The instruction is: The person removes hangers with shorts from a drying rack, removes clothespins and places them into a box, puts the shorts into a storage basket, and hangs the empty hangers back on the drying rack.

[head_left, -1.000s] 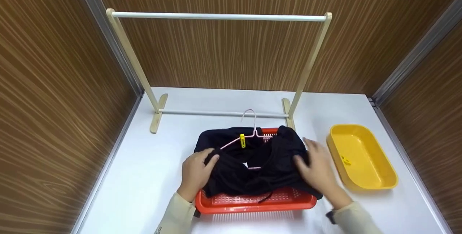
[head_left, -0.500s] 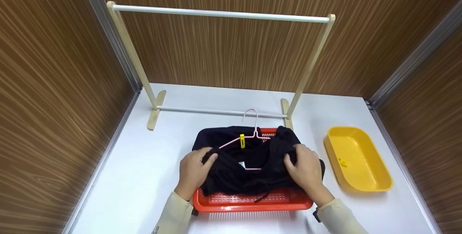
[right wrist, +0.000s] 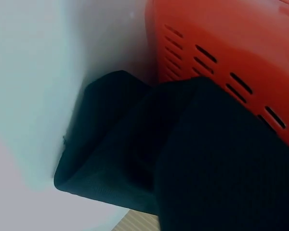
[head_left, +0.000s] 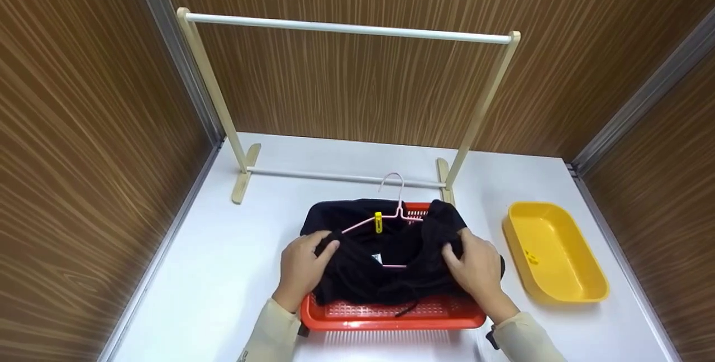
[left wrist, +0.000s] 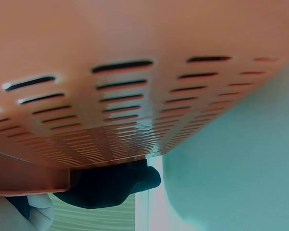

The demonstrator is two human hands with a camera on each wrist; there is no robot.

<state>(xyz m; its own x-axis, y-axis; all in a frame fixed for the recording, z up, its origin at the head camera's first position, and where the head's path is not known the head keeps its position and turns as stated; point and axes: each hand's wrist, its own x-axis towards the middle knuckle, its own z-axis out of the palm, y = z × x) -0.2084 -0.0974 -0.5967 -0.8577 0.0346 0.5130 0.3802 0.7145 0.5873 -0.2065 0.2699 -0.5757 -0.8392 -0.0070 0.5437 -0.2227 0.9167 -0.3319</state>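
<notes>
A black garment [head_left: 357, 278] lies bunched over the red basket [head_left: 391, 323]. Within its neck opening is a pink hanger [head_left: 357, 224], its hook sticking up past the basket's far side. A yellow clothespin [head_left: 379, 222] sits on the hanger's left arm. My left hand [head_left: 304, 266] pinches the cloth at the left between thumb and fingers. On the other side my right hand [head_left: 475, 266] grips a fold of it. The left wrist view mostly holds the slotted basket wall [left wrist: 120, 106]; in the right wrist view, black cloth [right wrist: 135, 144] hangs down beside the basket.
Behind the basket stands a rack with a white top rail [head_left: 346, 28] and wooden legs. To the right is a yellow tray [head_left: 564, 261] with a small yellow clothespin [head_left: 530, 257] in it. Wood-grain panels [head_left: 357, 94] enclose the white table [head_left: 212, 272] on three sides.
My right hand has moved left onto the garment and taken hold of it. The left hand keeps its grip at the left. The head view has shifted slightly.
</notes>
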